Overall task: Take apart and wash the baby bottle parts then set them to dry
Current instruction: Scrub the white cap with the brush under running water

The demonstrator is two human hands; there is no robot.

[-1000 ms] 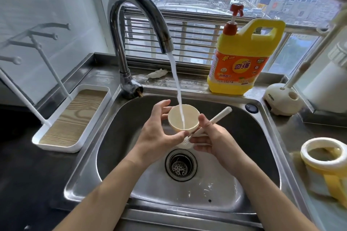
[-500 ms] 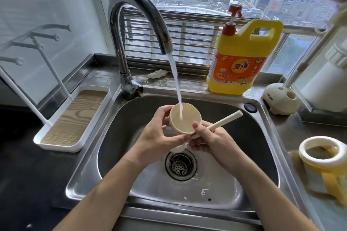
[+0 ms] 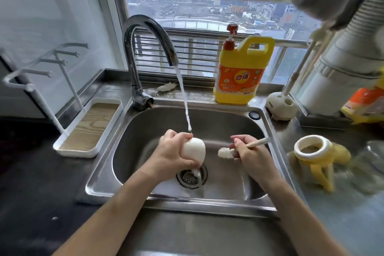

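Washing midway: left hand [image 3: 172, 151] grips upturned cup [image 3: 194, 148] under water [image 3: 182, 89], right hand [image 3: 250, 155] grips brush [image 3: 224, 153]; handled ring [image 3: 313, 147] seemingly unwashed, drying pending.

This is a home kitchen, high up in a city. A stainless steel sink [image 3: 145, 131] is set into the surface [image 3: 25, 172] under a window [image 3: 207, 12] overlooking rooftops. Its curved tap [image 3: 145, 25] is running. A yellow dish-soap jug [image 3: 241, 77] stands at the back edge, and a white drying rack [image 3: 91, 124] stands left of the sink.
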